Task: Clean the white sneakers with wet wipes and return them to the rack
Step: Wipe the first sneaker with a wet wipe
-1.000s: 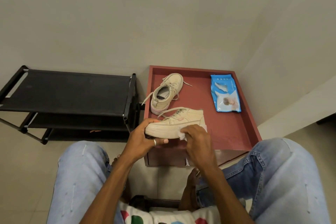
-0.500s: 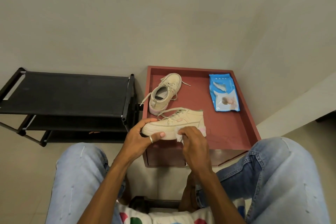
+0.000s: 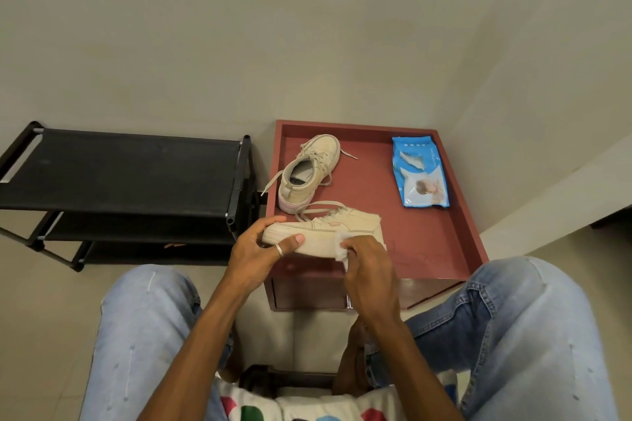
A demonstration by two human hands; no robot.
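Crumpled wipe [image 3: 343, 250] nudged heelward along pale sneaker [image 3: 345, 221] sole, right fingers [image 3: 362, 247] pinching it (left fingers [image 3: 260, 228] grip the toe)

You're sitting at a red side table [image 3: 427, 232] with a raised rim, where one loose sneaker [image 3: 307, 174] is lying back left and a blue wipes pack [image 3: 419, 178] is lying back right.

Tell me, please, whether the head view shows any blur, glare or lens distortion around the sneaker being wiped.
Head view: soft, even light, no glare; held sneaker, wet wipe, left hand and right hand are sharp; wide-angle stretch enlarges the knees at the lower corners.
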